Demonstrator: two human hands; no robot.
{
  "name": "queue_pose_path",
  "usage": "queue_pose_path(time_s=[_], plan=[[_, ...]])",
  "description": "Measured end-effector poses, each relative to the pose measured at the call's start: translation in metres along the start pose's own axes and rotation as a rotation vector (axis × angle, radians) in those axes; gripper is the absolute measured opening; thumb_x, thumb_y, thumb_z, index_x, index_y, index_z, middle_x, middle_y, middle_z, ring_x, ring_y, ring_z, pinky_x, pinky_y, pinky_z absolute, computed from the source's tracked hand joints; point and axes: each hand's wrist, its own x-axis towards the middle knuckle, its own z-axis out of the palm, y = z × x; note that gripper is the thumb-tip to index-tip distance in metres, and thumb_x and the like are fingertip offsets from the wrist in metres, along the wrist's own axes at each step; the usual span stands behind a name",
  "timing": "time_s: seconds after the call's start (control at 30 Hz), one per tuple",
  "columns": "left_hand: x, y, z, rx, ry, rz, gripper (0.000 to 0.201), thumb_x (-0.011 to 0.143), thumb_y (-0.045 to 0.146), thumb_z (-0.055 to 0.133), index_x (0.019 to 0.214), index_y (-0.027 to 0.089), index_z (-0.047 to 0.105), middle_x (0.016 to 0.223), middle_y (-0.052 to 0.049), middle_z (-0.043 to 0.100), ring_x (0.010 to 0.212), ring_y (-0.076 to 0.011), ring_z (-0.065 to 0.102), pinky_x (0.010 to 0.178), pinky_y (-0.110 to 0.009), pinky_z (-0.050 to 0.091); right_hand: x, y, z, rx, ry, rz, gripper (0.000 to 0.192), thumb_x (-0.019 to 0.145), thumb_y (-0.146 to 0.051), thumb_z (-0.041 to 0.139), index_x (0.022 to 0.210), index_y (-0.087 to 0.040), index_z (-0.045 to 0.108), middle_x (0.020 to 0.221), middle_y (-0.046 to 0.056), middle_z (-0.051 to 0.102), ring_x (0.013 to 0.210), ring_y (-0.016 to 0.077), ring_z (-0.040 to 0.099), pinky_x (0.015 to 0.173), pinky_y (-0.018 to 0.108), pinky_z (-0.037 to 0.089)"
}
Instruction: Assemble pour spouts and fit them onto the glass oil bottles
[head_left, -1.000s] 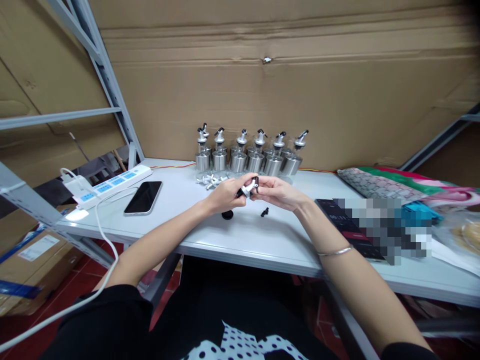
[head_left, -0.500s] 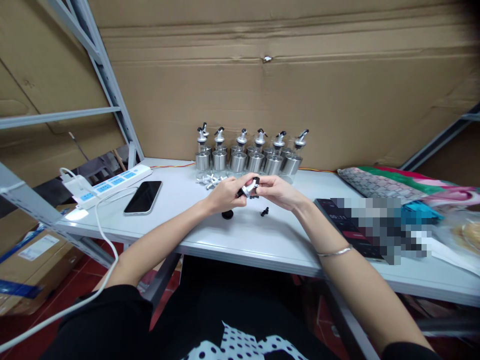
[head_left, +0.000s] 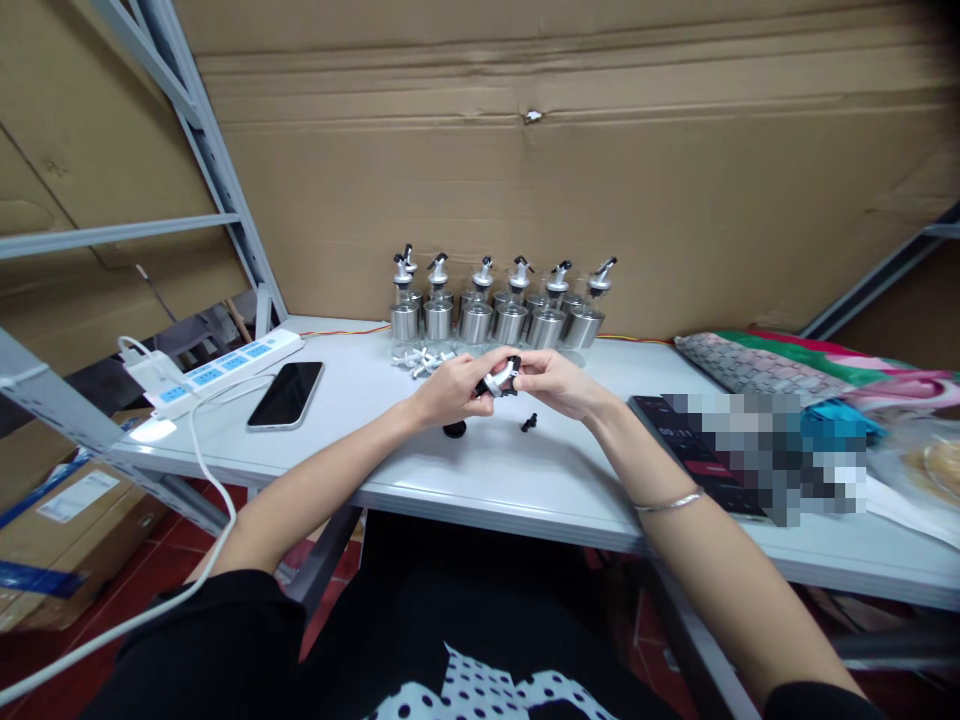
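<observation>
My left hand (head_left: 453, 388) is closed around a bottle pourer spout (head_left: 497, 381), silver with black ends, held just above the table. From the other side, my right hand (head_left: 559, 384) pinches at the spout's black tip; its fingertips partly hide that end. Below my left hand lies a round black piece (head_left: 454, 430). Small black parts (head_left: 529, 423) sit on the table under my right hand. Several pale spout pieces (head_left: 421, 362) are heaped just beyond my left hand. Behind them stand glass-and-steel bottles (head_left: 476, 324) in rows, the front ones topped with similar spouts.
On the white table (head_left: 420, 470), a phone (head_left: 286, 396) and a power strip (head_left: 225, 370) lie at left, with a white cable (head_left: 201, 440) running off the edge. A dark tablet-like device (head_left: 675, 440) and colourful bags (head_left: 832, 365) are at right. Cardboard (head_left: 480, 170) walls the back.
The spout has turned slightly between my hands, and more of its black tip shows below my right fingertips. Both hands stay in almost the same place.
</observation>
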Motion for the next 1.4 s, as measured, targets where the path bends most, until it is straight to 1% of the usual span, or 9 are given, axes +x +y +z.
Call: queue_pose_path(time_s=[0.17,0.27,0.47,0.6,0.73,0.8,0.97,1.23,1.4], plan=[[-0.001,-0.004,0.002,-0.007,0.020,-0.012,0.064,0.070,0.011,0.047,0.134,0.018,0.037,0.099,-0.004,0.062,0.071,-0.0133,0.052,0.077,-0.028,0.044,0.002,0.003,0.002,0.065,0.044,0.005,0.034,0.055,-0.038,0.086,0.081,-0.019,0.073,0.079,0.001,0.068,0.074,0.0135,0.058,0.076,0.030,0.044],[-0.001,-0.007,0.003,-0.019,0.020,-0.050,0.063,0.075,0.012,0.048,0.136,0.019,0.034,0.106,-0.005,0.061,0.078,-0.0138,0.055,0.082,-0.029,0.043,0.004,0.007,0.004,0.101,0.089,-0.026,0.034,0.057,-0.039,0.085,0.082,-0.020,0.072,0.083,0.001,0.068,0.078,0.0141,0.060,0.080,0.031,0.045],[0.001,-0.009,-0.003,-0.012,0.026,-0.100,0.057,0.084,0.029,0.052,0.137,0.017,0.034,0.112,-0.009,0.056,0.096,-0.0200,0.055,0.086,-0.034,0.043,0.006,0.005,0.005,0.138,0.145,-0.041,0.031,0.066,-0.043,0.079,0.085,-0.021,0.069,0.091,0.003,0.068,0.087,0.0162,0.060,0.082,0.034,0.048],[0.002,-0.011,-0.005,-0.052,0.128,-0.061,0.043,0.094,0.030,0.037,0.135,0.016,0.036,0.122,-0.013,0.051,0.104,-0.0199,0.054,0.091,-0.036,0.044,0.003,0.002,0.003,0.142,0.090,0.000,0.027,0.070,-0.041,0.076,0.086,-0.020,0.069,0.090,0.003,0.067,0.081,0.0143,0.059,0.069,0.027,0.048],[0.002,-0.013,-0.006,0.030,0.206,0.054,0.035,0.098,0.022,0.030,0.130,0.019,0.045,0.123,-0.011,0.055,0.114,-0.0173,0.053,0.093,-0.032,0.042,0.001,0.000,0.003,0.083,0.008,0.070,0.026,0.073,-0.038,0.074,0.086,-0.016,0.071,0.083,0.004,0.064,0.072,0.0116,0.053,0.059,0.023,0.041],[0.002,-0.014,-0.007,0.073,0.188,0.096,0.032,0.099,0.022,0.031,0.125,0.019,0.050,0.117,-0.010,0.060,0.111,-0.0164,0.055,0.090,-0.031,0.042,0.001,0.000,0.002,0.073,0.011,0.094,0.027,0.072,-0.039,0.074,0.083,-0.014,0.072,0.082,0.005,0.061,0.072,0.0115,0.051,0.057,0.023,0.039],[0.003,-0.013,-0.010,0.136,0.183,0.082,0.031,0.100,0.030,0.034,0.111,0.015,0.059,0.100,-0.008,0.069,0.095,-0.0159,0.061,0.081,-0.029,0.042,0.002,0.001,0.002,0.103,0.060,0.107,0.029,0.075,-0.042,0.070,0.082,-0.014,0.070,0.076,0.003,0.054,0.067,0.0113,0.045,0.051,0.022,0.033],[0.003,-0.015,-0.009,0.198,0.172,0.116,0.033,0.100,0.030,0.033,0.112,0.016,0.061,0.088,-0.004,0.068,0.083,-0.0140,0.060,0.078,-0.027,0.039,0.004,0.001,0.008,0.112,0.123,0.125,0.037,0.077,-0.052,0.065,0.085,-0.016,0.064,0.074,0.001,0.048,0.067,0.0112,0.041,0.053,0.021,0.034],[0.002,-0.016,-0.007,0.221,0.151,0.092,0.033,0.100,0.032,0.034,0.108,0.016,0.062,0.086,-0.004,0.067,0.082,-0.0140,0.059,0.078,-0.027,0.038,0.005,0.003,0.006,0.042,0.126,0.157,0.048,0.079,-0.064,0.054,0.075,-0.017,0.059,0.073,0.000,0.046,0.066,0.0118,0.039,0.055,0.022,0.035]])
